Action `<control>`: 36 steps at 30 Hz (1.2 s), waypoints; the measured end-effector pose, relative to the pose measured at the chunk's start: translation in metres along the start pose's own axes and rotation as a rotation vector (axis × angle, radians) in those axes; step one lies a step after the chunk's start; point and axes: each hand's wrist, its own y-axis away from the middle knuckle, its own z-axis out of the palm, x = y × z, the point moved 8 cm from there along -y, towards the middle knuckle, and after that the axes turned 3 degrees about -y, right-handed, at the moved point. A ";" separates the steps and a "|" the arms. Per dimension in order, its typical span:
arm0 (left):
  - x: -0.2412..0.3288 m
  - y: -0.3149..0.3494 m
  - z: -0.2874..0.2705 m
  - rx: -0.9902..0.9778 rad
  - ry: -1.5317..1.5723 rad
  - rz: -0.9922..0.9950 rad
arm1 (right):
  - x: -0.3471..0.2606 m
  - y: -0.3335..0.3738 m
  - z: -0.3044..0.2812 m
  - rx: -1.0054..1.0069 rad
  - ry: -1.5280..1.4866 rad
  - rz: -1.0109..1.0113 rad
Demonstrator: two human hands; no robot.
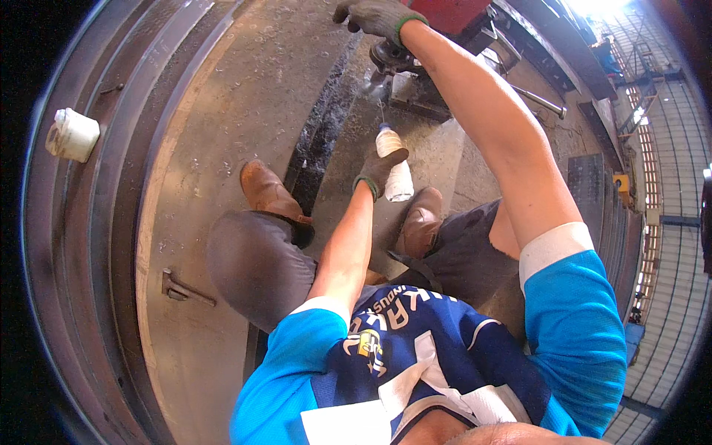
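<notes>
My left hand (pixel 380 170), in a dark work glove, grips a white plastic squeeze bottle (pixel 395 172) with its nozzle pointing up toward the machine. A thin stream or spray rises from the nozzle to a wet spot near the tool head (pixel 391 58). My right hand (pixel 377 16), also gloved, reaches far forward and rests on top of the dark machine part below a red housing (pixel 445 11); what it grasps is hidden. My brown boots (pixel 265 191) stand on the large steel ring surface (pixel 222 111) below.
A white cup-like container (pixel 72 134) sits on the ring's outer ledge at left. A small metal clamp (pixel 180 288) lies on the ring near my left knee. A dark groove (pixel 319 133) runs through the steel. Workshop floor and railings lie at right.
</notes>
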 end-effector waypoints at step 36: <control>0.187 0.020 -0.115 -0.116 -1.423 -0.383 | 0.057 -0.029 0.065 0.021 -0.161 0.427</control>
